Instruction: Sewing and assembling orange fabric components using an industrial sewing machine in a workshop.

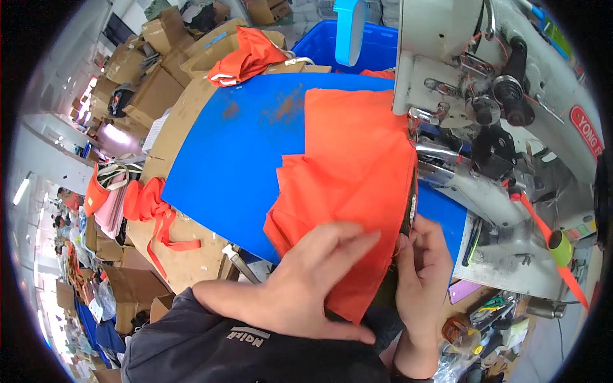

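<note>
Garment worker's hands at an industrial sewing machine (440, 29), seen from head cam. L hand (313, 274) lies over the lower part of an orange cloth (351, 166), fingers and thumb spread apart; R hand (424, 274) has thumb and fingertips pinched on the cloth's right-hand edge, where a dark green strip shows. Hands are apart, one each side of the lower cloth. Cloth lies partly on a blue sheet (217, 172) atop the wooden desk (185, 233), its right edge beside the machine's metal parts, its lower corner over the worker's lap; folds bunch on its left.

Writing in view: red badge (585, 131) w/ white capitals on machine's R side, cut off nr the rim; a small yellow-green label (581, 230) below it, print too small to read; white lettering (249, 337) w/ a bar on the worker's black top (191, 338), upside down from here.

Also on desk: orange strap (147, 201) in a loose heap at L, orange bundle (246, 57) w/ white trim at the far edge. An orange ribbon (536, 220) runs thru a yellow-green ring (561, 247) at machine's R. Bkgd: blue bin (316, 45) beyond the desk, cardboard boxes (153, 92) stacked upper L.
</note>
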Tool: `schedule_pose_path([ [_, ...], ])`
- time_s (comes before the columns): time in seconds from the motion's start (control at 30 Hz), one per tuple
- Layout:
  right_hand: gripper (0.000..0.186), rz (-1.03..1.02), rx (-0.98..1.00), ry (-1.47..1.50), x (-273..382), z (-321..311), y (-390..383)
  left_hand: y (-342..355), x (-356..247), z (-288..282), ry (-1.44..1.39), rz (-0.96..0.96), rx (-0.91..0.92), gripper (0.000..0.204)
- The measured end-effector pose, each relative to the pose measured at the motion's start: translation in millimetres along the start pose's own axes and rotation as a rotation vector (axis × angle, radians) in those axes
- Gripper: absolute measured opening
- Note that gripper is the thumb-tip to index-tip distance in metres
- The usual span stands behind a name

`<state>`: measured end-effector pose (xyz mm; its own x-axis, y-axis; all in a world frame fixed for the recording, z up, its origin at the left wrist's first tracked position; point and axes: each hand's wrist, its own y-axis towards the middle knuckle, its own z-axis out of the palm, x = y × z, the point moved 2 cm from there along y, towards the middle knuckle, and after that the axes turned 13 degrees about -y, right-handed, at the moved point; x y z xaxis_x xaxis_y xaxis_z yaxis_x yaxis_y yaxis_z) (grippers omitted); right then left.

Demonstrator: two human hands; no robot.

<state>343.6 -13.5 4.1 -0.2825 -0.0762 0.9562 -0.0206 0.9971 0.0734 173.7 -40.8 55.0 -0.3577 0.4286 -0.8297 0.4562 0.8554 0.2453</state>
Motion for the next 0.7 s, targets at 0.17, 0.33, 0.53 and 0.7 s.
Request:
schedule_pose_path([
  [0.17,0.018,-0.101,-0.087,-0.149,6,-2,-8,-24,20,12,0.270,0.257,-0.205,0.053],
  [0.33,0.012,-0.010,-0.070,-0.184,13,-2,-10,-12,46,2,0.294,0.498,-0.552,0.044],
  [0.53,0.011,-0.251,-0.156,-0.269,13,-2,-5,28,-2,-32,0.643,0.378,-0.081,0.055],
  [0.7,0.011,0.011,-0.081,0.029,3,12,-18,33,-23,-35,0.789,0.375,-0.015,0.042],
])
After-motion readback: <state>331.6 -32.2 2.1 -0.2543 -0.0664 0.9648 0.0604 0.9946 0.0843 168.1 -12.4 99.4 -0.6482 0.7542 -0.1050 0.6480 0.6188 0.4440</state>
